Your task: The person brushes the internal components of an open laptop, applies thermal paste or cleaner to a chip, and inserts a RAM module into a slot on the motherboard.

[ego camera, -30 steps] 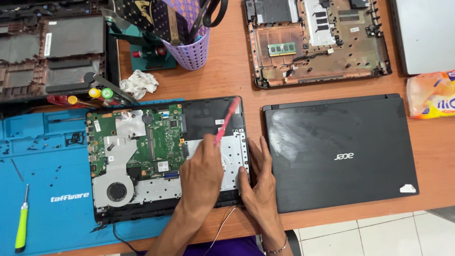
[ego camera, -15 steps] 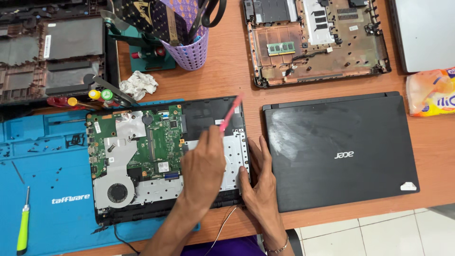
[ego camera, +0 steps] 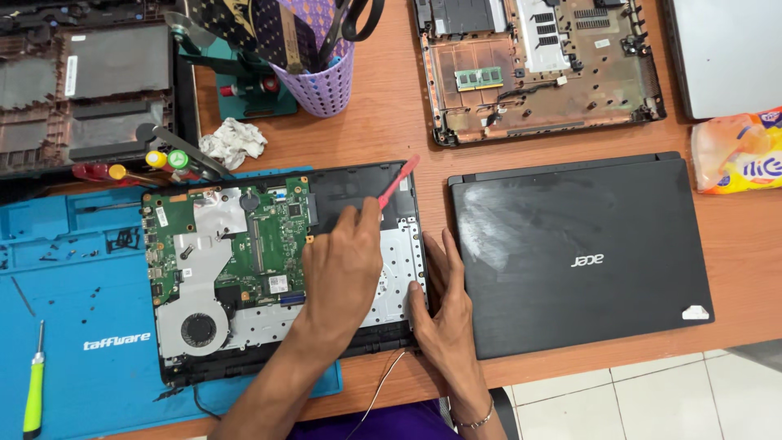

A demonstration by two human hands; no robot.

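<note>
- The left hand (ego camera: 342,265) has its fingers closed round a red pry tool (ego camera: 397,183), tip hidden.
- The right hand (ego camera: 444,314) lies flat, fingers spread, holding nothing, against the right edge of the opened laptop base (ego camera: 391,281) near the worktop's front edge.
- A slip could gouge the green circuit board (ego camera: 261,236); loose wires at the front edge could snag.

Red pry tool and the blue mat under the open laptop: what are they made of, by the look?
Red pry tool, held in the left hand: looks like moulded plastic, uniform red, flat thin blade, slight sheen. Blue mat: probably silicone or soft rubber, matte, with moulded compartments holding small screws; cannot confirm by sight. The right hand rests on the open laptop's edge.
</note>
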